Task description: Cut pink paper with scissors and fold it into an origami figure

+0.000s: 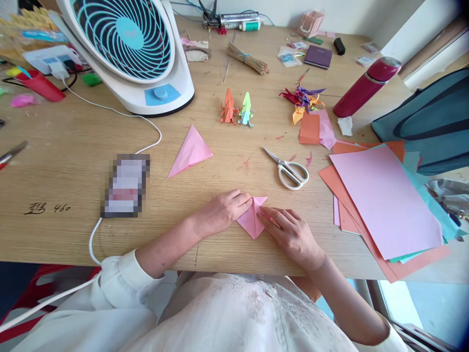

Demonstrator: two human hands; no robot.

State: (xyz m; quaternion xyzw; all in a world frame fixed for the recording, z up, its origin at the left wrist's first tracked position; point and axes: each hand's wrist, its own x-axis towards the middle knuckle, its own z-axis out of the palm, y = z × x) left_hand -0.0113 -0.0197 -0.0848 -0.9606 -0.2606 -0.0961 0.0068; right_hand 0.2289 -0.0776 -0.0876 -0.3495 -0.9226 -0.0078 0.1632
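A small piece of folded pink paper (253,222) lies flat near the table's front edge, its lower corner pointing at me, with a crease down the middle. My left hand (223,212) has its fingers together on the paper's upper left side. From the right, my right hand (295,237) presses closed fingers onto the other side; its thumb is partly hidden. Farther forward and left rests a larger folded pink triangle (192,152). White-handled scissors (289,171) lie beyond my right hand, blades slightly apart.
A stack of coloured paper (388,205) lies at right, near a red thermos (366,87). Small folded paper figures (227,108) stand farther back. At left are a phone (126,186) with a white cable and a fan (128,54).
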